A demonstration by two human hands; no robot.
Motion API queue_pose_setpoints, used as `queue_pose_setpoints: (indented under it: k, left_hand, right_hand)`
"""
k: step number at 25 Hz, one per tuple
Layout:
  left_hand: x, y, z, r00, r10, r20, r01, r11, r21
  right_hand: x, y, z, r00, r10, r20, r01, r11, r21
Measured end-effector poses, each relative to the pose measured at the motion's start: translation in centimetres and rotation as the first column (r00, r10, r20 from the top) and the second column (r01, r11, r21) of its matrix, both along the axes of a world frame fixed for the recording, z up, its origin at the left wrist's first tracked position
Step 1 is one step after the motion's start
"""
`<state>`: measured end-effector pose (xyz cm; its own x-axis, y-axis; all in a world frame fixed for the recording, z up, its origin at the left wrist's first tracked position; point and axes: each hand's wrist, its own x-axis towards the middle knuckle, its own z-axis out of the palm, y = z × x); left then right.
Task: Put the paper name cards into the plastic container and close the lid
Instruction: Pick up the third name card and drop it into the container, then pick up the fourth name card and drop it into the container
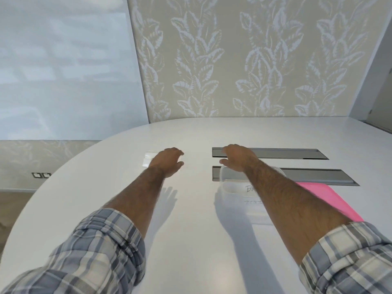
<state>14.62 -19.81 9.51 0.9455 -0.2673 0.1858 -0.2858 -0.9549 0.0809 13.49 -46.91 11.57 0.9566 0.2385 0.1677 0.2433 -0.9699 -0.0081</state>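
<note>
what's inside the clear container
White cards with handwriting show through the container. The right forearm covers its right side, so the rest is hidden.

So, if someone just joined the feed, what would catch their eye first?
Probably the two bare forearms in rolled plaid sleeves reaching across the white table, the left hand by a clear plastic piece and the right hand above the clear plastic container. Next, the bright pink sheet right of the right forearm, near the two grey slots. Handwritten paper shows at the container, partly hidden.
</note>
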Motion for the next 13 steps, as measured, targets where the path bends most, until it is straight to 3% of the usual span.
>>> queue_pose_setpoints:
  k: [5,13]
  left_hand:
    - [0.9,8.4,-0.4,0.998,0.06,-0.022,-0.061,0.998,-0.023]
    - [6.3,17.4,-2.3,0.997,0.004,-0.071,-0.006,1.0,-0.03]
  right_hand:
    - [1.2,6.1,-0.1,0.999,-0.013,-0.044,0.014,1.0,0.013]
    - [5.7,16.0,-1.7,0.995,-0.054,-0.084,0.059,0.997,0.059]
